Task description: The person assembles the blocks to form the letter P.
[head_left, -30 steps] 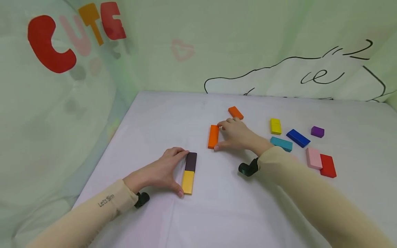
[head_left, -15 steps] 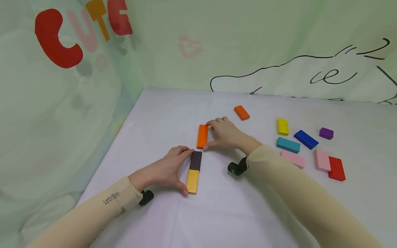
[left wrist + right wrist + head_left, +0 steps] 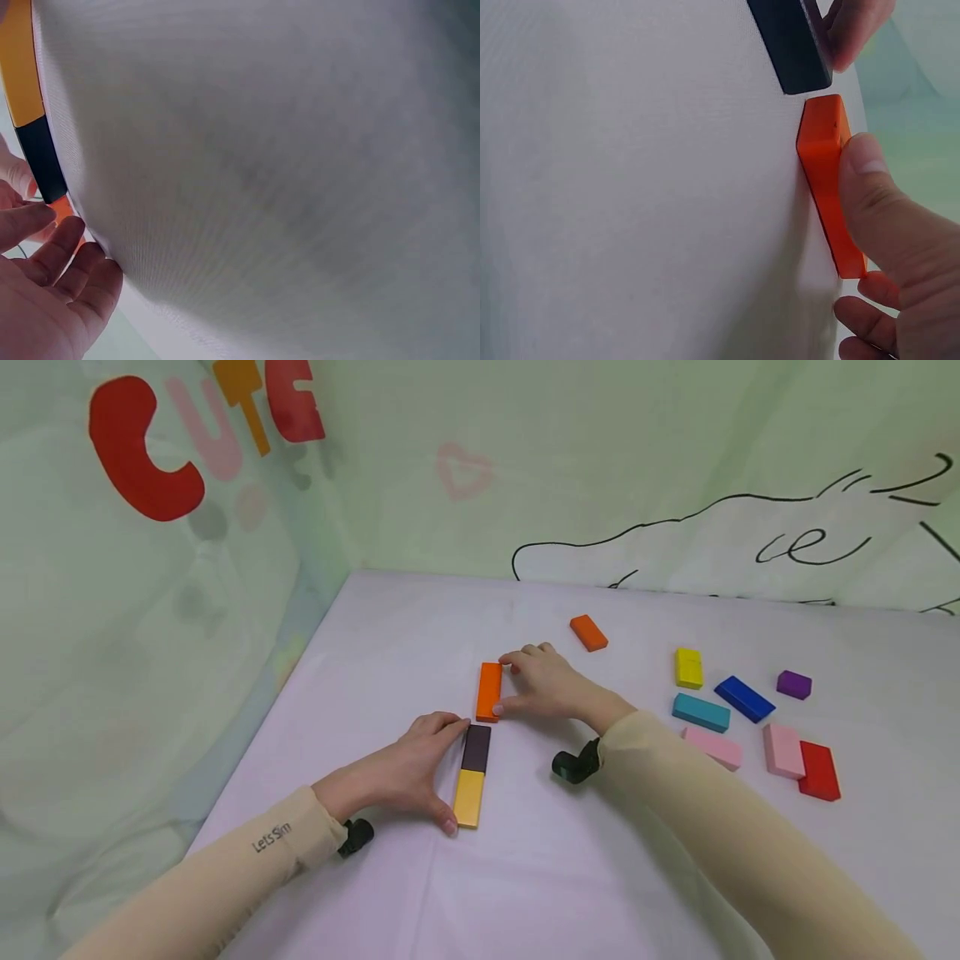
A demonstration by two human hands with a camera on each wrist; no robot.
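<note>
A dark block [image 3: 476, 748] and a yellow-orange block [image 3: 469, 799] lie end to end. My left hand [image 3: 401, 774] spans this pair, thumb by the yellow-orange block's near end and index fingertip at the dark block's far corner. Just beyond lies an orange block [image 3: 489, 691], a narrow gap separating it from the dark one. My right hand [image 3: 551, 687] holds that orange block from the right; the right wrist view shows the thumb on the block [image 3: 823, 169] and the fingers by its far end. In the left wrist view, the left fingers [image 3: 60, 259] partly hide the orange block.
Another orange block [image 3: 589, 632] lies farther back. To the right are a yellow block [image 3: 688, 668], a teal block [image 3: 701, 712], a blue block [image 3: 744, 698], a purple block [image 3: 794, 684], two pink blocks [image 3: 783, 751] and a red block [image 3: 820, 771]. Fabric walls border the table.
My right hand has brought the orange block leftward and nearer, to just past the dark block's far end. My left hand has kept its place at the pair. The view has shifted slightly.
</note>
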